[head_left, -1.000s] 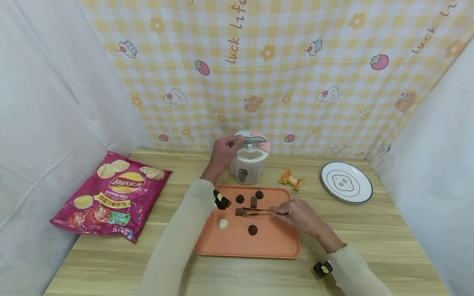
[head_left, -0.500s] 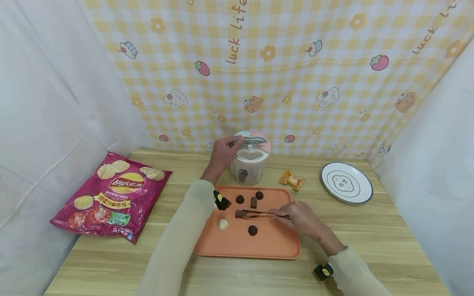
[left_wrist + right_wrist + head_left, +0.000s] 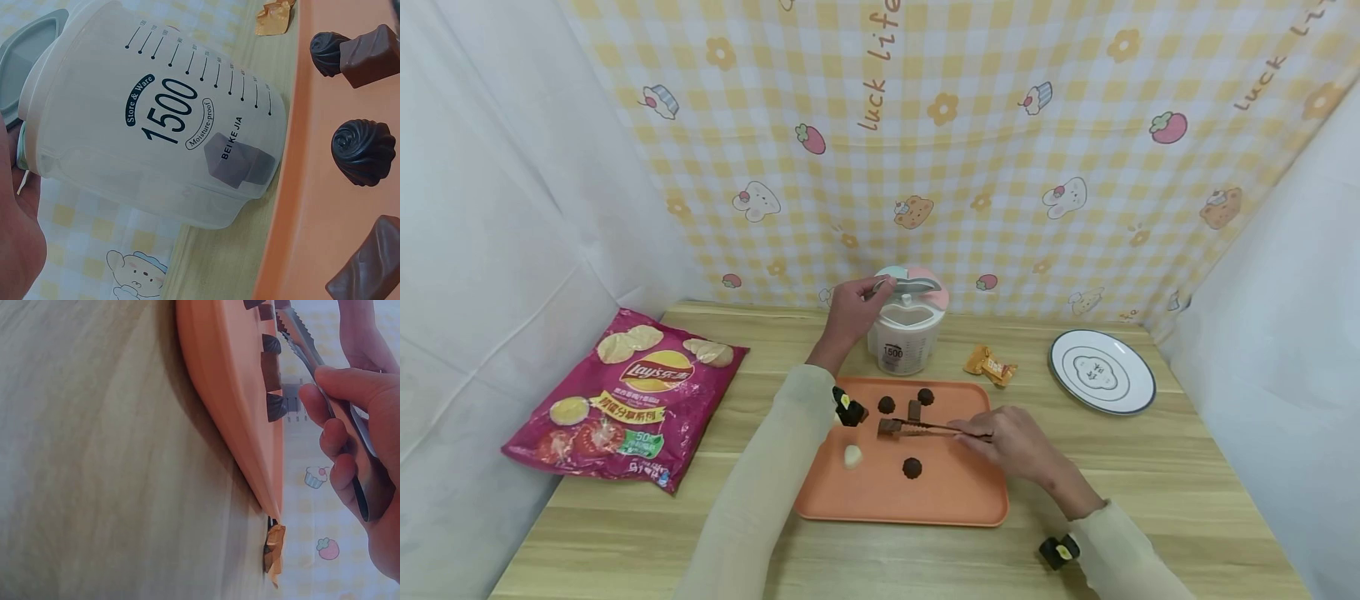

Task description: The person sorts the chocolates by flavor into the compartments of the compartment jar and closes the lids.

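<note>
My left hand [image 3: 853, 312] pinches the raised grey-green lid flap [image 3: 37, 56] of a clear storage container [image 3: 904, 354] marked 1500. Two dark pieces [image 3: 226, 161] show through its wall near the base in the left wrist view. My right hand [image 3: 1018, 442] grips metal tongs [image 3: 340, 403], fingers curled round their arms. The tongs' serrated tips reach a brown chocolate [image 3: 889, 427] over the orange tray [image 3: 895, 504]. Around it on the tray lie a rectangular chocolate [image 3: 914, 411], several dark swirled ones, including one chocolate [image 3: 912, 467] in front, and a white one [image 3: 852, 455].
Behind the tray's right corner lies an orange-wrapped sweet [image 3: 991, 365]. A white plate [image 3: 1135, 379] with a dark rim stands at the right. On the left is a purple bag of crisps [image 3: 632, 400]. A checked cloth [image 3: 1000, 167] hangs behind the table.
The tongs and the chocolate at their tips shift slightly toward me, then slightly back up and away. My left hand stays on the lid flap.
</note>
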